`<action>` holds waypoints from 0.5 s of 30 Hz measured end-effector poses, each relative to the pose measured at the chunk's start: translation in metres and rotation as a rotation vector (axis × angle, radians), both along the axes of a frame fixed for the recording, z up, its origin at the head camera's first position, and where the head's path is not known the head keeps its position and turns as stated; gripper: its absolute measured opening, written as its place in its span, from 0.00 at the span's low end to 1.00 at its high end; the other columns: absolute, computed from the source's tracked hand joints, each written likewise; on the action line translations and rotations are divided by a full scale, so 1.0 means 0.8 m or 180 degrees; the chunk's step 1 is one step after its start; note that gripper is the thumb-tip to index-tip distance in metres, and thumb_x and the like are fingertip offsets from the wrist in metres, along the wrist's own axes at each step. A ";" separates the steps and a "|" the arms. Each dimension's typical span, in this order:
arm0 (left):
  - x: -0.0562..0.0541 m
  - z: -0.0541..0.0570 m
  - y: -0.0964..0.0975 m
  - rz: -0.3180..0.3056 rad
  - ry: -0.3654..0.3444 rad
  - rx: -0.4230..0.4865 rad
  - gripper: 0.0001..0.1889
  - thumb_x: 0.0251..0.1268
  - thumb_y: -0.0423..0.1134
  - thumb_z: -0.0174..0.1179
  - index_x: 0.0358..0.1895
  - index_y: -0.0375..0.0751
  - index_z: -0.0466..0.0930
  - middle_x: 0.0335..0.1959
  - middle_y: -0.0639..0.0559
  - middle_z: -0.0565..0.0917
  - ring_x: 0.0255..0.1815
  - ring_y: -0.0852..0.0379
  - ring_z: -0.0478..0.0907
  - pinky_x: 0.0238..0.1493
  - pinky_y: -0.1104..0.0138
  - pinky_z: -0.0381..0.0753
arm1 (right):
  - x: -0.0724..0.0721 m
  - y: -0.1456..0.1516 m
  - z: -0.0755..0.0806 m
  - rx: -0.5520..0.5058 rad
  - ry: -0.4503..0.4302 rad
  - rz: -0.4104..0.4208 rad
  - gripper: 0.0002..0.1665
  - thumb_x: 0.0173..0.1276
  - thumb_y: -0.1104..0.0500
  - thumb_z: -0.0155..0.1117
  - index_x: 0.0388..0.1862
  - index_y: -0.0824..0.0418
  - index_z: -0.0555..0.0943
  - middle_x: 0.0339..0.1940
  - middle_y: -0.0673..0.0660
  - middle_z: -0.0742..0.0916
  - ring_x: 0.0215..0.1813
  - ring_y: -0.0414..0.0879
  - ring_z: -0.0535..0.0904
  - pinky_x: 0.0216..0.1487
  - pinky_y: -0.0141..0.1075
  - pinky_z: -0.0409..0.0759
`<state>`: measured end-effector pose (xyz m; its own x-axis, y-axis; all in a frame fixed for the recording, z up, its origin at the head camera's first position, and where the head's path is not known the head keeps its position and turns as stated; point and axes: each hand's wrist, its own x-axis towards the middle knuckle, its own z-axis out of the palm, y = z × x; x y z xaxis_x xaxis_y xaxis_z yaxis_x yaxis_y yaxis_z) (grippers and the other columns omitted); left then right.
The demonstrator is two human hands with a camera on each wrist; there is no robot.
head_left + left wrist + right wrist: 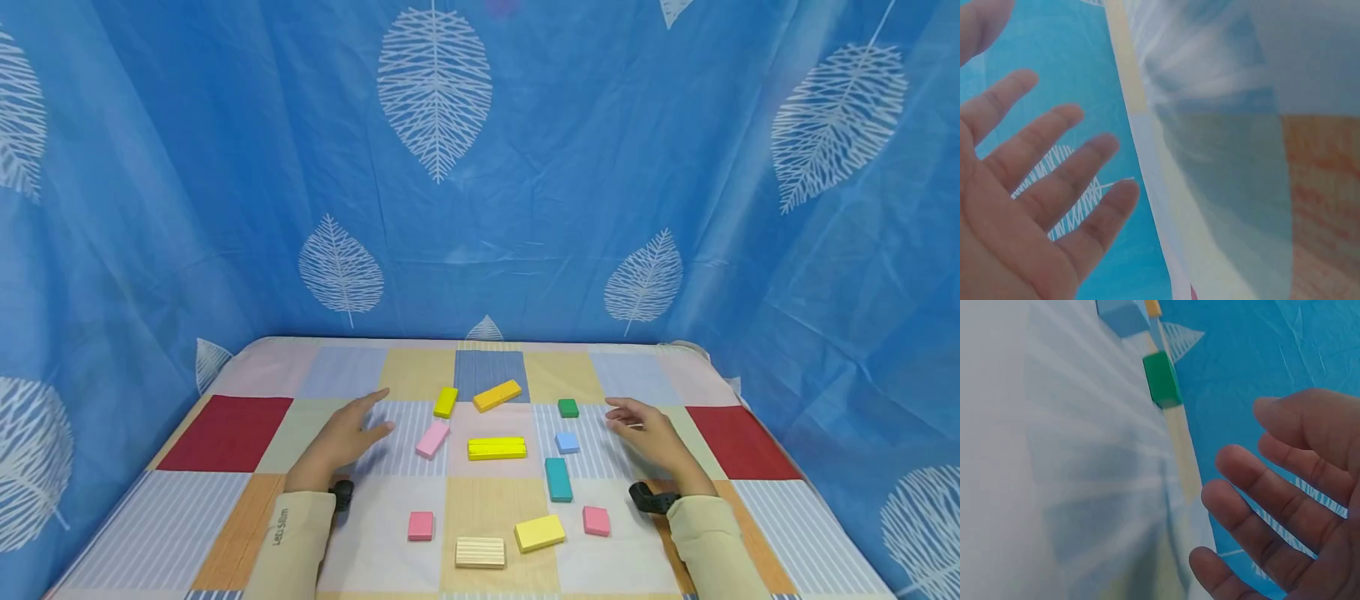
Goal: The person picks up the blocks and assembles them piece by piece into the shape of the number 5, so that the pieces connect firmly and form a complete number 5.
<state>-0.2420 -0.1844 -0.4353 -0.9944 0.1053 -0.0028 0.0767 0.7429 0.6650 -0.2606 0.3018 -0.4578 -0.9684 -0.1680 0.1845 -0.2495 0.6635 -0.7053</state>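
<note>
My left hand (343, 435) hovers at the left with fingers spread and nothing in it; closest to it lies a pink block (432, 439). On the other side, my right hand (654, 433) is also bare, its fingers relaxed and slightly bent, near a green block (568, 408) and a light blue block (567, 442). Between the hands are a yellow-green block (446, 402), an orange block (497, 396), a bright yellow block (497, 448) and a teal block (558, 479). The right wrist view shows the green block (1162, 379) beyond the fingers, apart from them.
Closer to me lie two rosy square blocks (421, 526), a ridged cream block (480, 552) and a pale yellow block (540, 533). A patchwork cloth (315, 575) covers the table. Blue curtains (525, 208) with white leaf prints hang behind and at both sides.
</note>
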 end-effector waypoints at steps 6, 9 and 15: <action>0.000 0.000 0.005 0.0071 -0.0181 0.0184 0.34 0.80 0.40 0.64 0.83 0.40 0.66 0.80 0.29 0.67 0.77 0.26 0.68 0.66 0.32 0.75 | -0.003 -0.004 -0.005 -0.0195 -0.0232 0.0037 0.25 0.79 0.66 0.66 0.72 0.73 0.77 0.57 0.68 0.89 0.58 0.62 0.84 0.60 0.45 0.84; -0.003 -0.002 0.006 0.0071 -0.0262 0.0268 0.33 0.80 0.41 0.64 0.84 0.43 0.66 0.80 0.31 0.69 0.76 0.28 0.71 0.65 0.32 0.76 | -0.006 -0.004 -0.007 -0.0268 -0.0267 0.0063 0.25 0.79 0.65 0.66 0.71 0.73 0.77 0.57 0.68 0.89 0.57 0.60 0.84 0.55 0.32 0.81; -0.011 -0.005 0.007 -0.0079 -0.0203 0.0345 0.31 0.80 0.39 0.63 0.81 0.40 0.69 0.75 0.31 0.75 0.72 0.29 0.75 0.66 0.33 0.76 | -0.016 -0.004 -0.010 -0.0448 -0.0347 0.0103 0.25 0.80 0.65 0.66 0.71 0.75 0.77 0.58 0.69 0.88 0.58 0.60 0.84 0.53 0.26 0.79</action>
